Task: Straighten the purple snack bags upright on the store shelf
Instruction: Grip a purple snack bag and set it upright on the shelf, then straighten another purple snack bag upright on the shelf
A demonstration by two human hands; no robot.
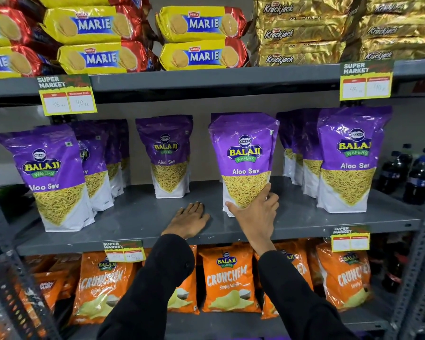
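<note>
Purple Balaji Aloo Sev bags stand along the grey middle shelf [133,217]. My right hand [254,212] grips the lower part of the centre bag [244,148], thumb on its left corner, fingers on its right side; the bag stands upright. My left hand [188,220] lies flat, palm down, on the bare shelf to the left of that bag, holding nothing. A single bag [168,153] stands further back in the middle. At the left a front bag [52,175] leans slightly, with more behind it. A right group [349,155] stands upright in a row.
Dark cola bottles [417,177] stand at the shelf's right end. Marie biscuit packs [201,38] and gold Krackjack packs [302,33] fill the shelf above. Orange Crunchem bags [227,276] sit below. Price tags [68,95] hang from the shelf edges. Grey metal uprights [420,266] frame the sides.
</note>
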